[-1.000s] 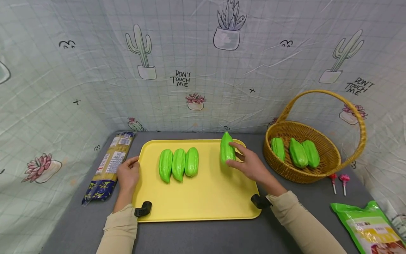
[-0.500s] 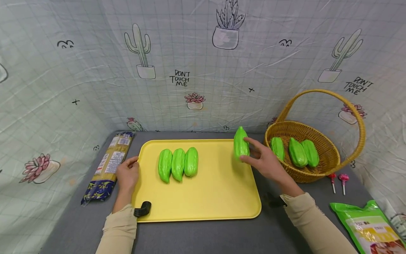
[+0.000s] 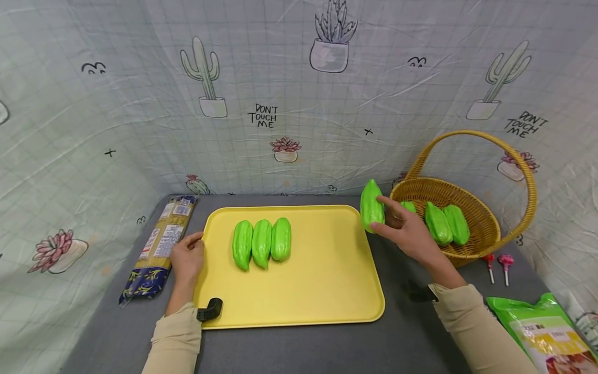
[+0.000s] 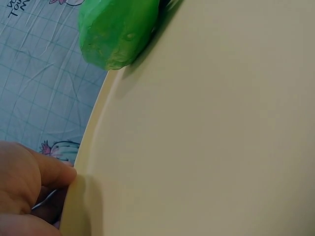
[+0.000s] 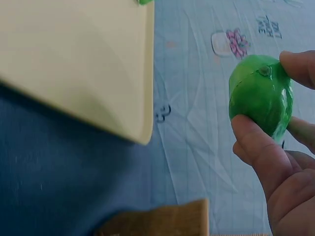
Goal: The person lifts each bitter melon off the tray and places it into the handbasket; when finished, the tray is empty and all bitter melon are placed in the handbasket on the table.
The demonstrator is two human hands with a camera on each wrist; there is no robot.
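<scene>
The right hand (image 3: 406, 231) grips a green gourd (image 3: 371, 206) between thumb and fingers and holds it upright in the air, past the right edge of the yellow tray (image 3: 327, 291) and just left of the wicker basket (image 3: 472, 246). In the right wrist view the gourd (image 5: 260, 94) shows end-on, pinched by the thumb below and a fingertip (image 5: 298, 66) above, with the tray's corner (image 5: 133, 113) off to the left. Three more gourds (image 3: 439, 223) lie side by side in the basket, the leftmost partly hidden behind the hand. On the tray another three gourds (image 3: 261, 243) lie in a close row, touching one another, toward its far left part. The left hand (image 3: 188, 257) rests at the tray's left rim with its fingers curled against the edge; the left wrist view shows a finger (image 4: 49, 169) touching the rim (image 4: 78, 196), and whether it truly clasps the rim I cannot tell. A pasta packet (image 3: 159, 241) lies on the grey table (image 3: 299, 348) just left of that hand. Two lollipops (image 3: 498, 267) lie right of the basket, and a green bag (image 3: 542, 332) sits at the near right corner.
</scene>
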